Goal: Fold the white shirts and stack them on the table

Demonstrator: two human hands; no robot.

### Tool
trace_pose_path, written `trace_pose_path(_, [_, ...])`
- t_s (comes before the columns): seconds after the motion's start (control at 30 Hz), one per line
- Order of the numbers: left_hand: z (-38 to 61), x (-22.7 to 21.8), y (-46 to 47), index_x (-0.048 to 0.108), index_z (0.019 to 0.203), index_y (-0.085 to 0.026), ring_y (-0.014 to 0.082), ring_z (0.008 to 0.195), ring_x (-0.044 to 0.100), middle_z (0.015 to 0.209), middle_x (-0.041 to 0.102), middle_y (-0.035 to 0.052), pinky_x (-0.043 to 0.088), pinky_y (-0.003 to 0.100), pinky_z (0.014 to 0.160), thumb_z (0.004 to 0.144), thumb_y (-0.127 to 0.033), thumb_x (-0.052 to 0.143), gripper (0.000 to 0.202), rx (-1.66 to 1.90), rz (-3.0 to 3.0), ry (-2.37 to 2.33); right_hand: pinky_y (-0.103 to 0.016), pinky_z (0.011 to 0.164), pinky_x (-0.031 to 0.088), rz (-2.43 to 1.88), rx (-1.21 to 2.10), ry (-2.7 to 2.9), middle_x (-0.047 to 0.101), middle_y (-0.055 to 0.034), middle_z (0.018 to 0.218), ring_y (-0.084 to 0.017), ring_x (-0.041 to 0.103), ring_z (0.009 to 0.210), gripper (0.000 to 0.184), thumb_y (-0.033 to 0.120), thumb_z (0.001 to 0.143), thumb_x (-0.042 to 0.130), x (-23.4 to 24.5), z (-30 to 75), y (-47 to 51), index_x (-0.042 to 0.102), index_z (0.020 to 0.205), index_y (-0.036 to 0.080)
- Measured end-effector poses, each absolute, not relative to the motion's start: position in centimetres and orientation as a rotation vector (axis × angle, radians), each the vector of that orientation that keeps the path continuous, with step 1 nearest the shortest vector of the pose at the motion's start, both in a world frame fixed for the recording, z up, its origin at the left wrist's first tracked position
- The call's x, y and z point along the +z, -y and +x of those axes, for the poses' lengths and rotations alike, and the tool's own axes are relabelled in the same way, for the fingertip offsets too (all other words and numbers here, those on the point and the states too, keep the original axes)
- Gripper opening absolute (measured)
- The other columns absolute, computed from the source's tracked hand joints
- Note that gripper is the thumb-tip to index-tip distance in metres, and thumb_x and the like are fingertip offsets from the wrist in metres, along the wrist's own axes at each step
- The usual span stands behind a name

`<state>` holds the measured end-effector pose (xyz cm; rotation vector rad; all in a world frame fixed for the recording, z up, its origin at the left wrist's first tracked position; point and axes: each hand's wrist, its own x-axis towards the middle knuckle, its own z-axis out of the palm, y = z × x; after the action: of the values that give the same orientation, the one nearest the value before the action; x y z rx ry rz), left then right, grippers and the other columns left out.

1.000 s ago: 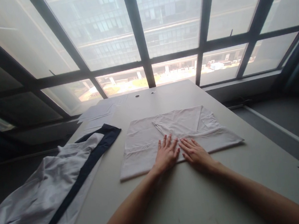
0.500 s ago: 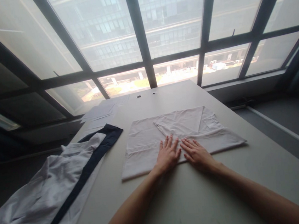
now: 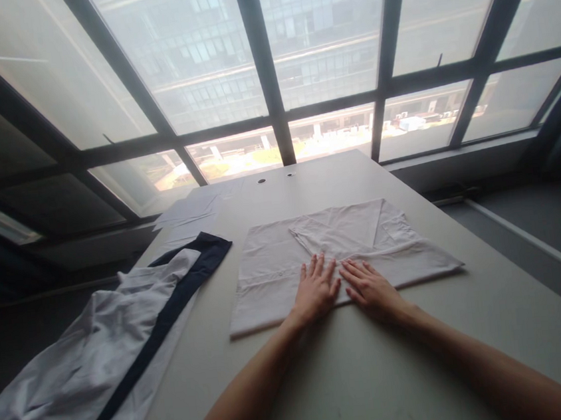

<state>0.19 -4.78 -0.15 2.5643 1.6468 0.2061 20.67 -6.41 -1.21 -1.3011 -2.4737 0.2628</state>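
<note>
A white folded garment [image 3: 276, 264] lies flat in the middle of a pale table [image 3: 357, 369]. My left hand [image 3: 315, 288] rests palm down on its near edge, fingers stretched out and slightly apart. My right hand [image 3: 370, 286] lies flat beside it, fingers extended and pointing up and left, the two hands nearly touching. Neither hand holds anything; both press on the cloth. A flap of the garment is folded diagonally across its upper part.
A white cloth with a dark navy band [image 3: 101, 362] drapes over the table's left edge. Flat white sheets [image 3: 187, 210] lie at the far left corner. Two small holes [image 3: 261, 180] sit near the far edge. Large windows [image 3: 266, 71] rise behind the table.
The view has shifted slightly; both hands stay flat on the garment's near edge in nearly the same place.
</note>
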Motion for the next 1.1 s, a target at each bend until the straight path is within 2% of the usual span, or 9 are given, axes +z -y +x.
trace_pose_path(1.1, [0.13,-0.26,4.85,0.031,0.159,-0.028,0.0314,0.155,0.013,0.168,0.021,0.0096,0.015,0.059,0.122,0.104,-0.051,0.034,0.06,0.219,2.579,-1.646,-0.048,0.124,0.022,-1.297,0.259,2.469,0.036,-0.0096,0.162,-0.024,0.029,0.151,0.056,0.035,0.101,0.041,-1.46,20.74,6.29,0.043,0.154,0.018])
